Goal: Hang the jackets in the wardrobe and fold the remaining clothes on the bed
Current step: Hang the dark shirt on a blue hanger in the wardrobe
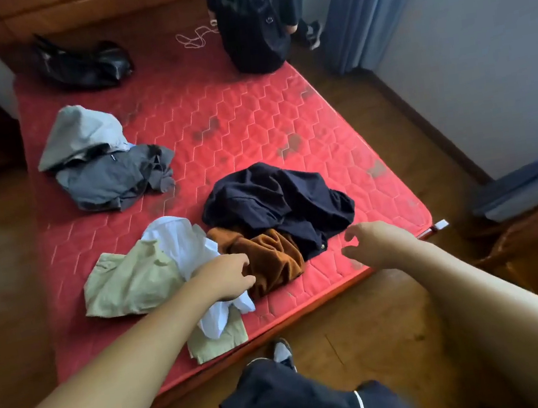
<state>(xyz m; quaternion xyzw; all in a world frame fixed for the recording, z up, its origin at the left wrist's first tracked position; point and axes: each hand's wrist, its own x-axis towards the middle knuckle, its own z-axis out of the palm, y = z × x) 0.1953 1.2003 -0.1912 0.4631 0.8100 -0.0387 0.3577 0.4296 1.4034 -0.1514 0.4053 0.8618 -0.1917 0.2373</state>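
Now, from the head view, both hands reach over the near end of the bed. The left hand is at the brown garment and the right hand is just beside the navy garment. Each grip is loosely apart and holds nothing. A white shirt and a beige garment lie crumpled at the bed's near left.

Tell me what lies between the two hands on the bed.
In the head view: the brown corduroy garment beside the left hand, a corner of the navy garment behind it, then bare red mattress up to the right hand.
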